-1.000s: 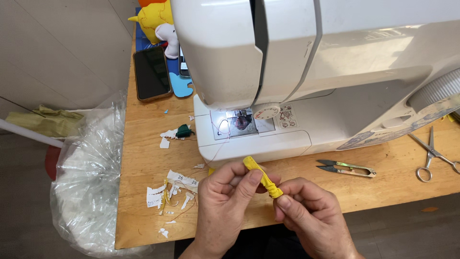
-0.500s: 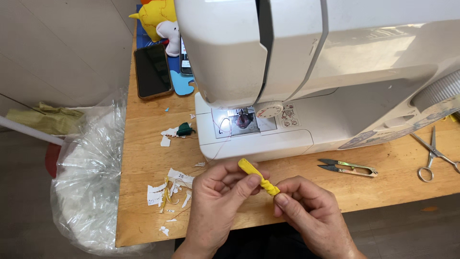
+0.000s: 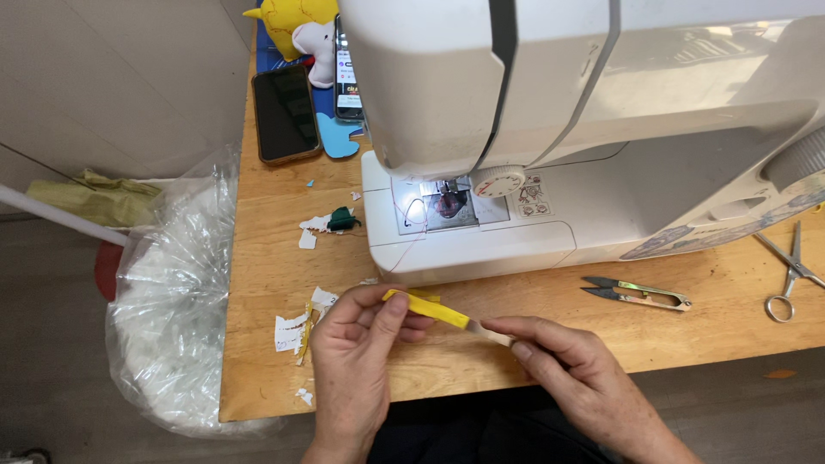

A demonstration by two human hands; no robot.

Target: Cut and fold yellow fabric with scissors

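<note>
Left hand (image 3: 357, 344) pinches one end of a small yellow strip (image 3: 427, 307) betw. thumb and forefinger, closed on it; right hand (image 3: 571, 369) is also clamped, on the other end, where a pale tip comes out of the yellow part. We see the strip held in the air just in front of the white sewing machine (image 3: 550, 172), slightly slanted, above the wooden table (image 3: 258, 258) edge. We judge the piece very light and soft, probably folded fabric or tape, so it bends easily and gives no resistance; it looks stretched flat betw. both hands. It is narrow, so it can slip or twist if the pinch is loose. Best hold, in our opinion, is at the two ends w/ fingertips, as now, keeping a little tension. Not fragile, but easy to lose shape. Thread snips (image 3: 638, 294) lie on the table at the right, scissors (image 3: 791, 275) further right, paper scraps (image 3: 296, 326) near the left hand, approx. beside the plastic bag (image 3: 172, 309)
</note>
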